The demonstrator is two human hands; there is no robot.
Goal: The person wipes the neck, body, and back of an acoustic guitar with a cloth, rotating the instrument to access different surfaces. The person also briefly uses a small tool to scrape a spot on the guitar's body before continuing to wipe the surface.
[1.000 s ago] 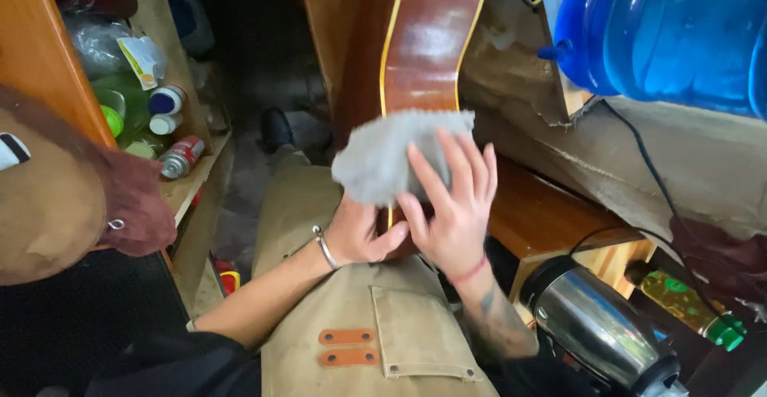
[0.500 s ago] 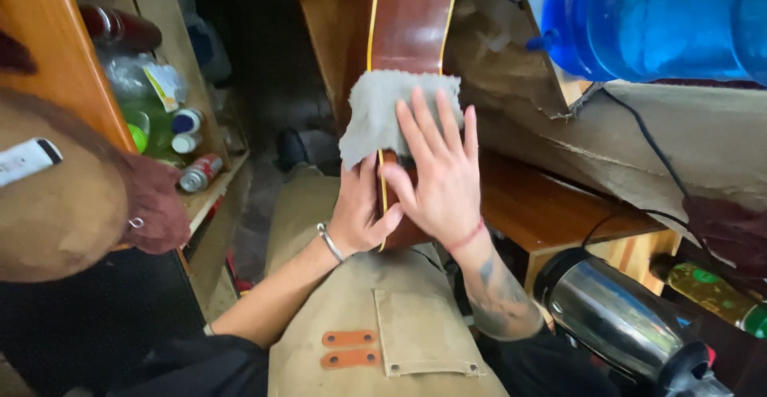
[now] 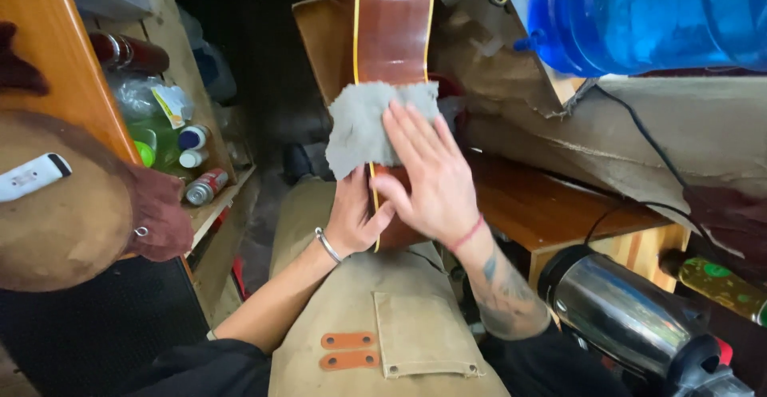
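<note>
Cloth [image 3: 367,129] has slid up our guitar [image 3: 393,29] under our flat right hand [image 3: 431,177], while our left hand [image 3: 351,217] grips its edge.

The guitar [image 3: 391,37] is stood on the apron-covered lap [image 3: 351,301]; cans and bottles are kept on the shelf [image 3: 220,205].

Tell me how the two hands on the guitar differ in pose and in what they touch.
The right hand lies flat with fingers spread, pressing the grey cloth against the guitar; the left hand curls around the guitar's lower edge, gripping it with no cloth under it. The right hand sits higher, the left hand lower and partly behind it. The left wrist wears a metal bracelet, the right a red band. Both are bare and touch the guitar body.
</note>
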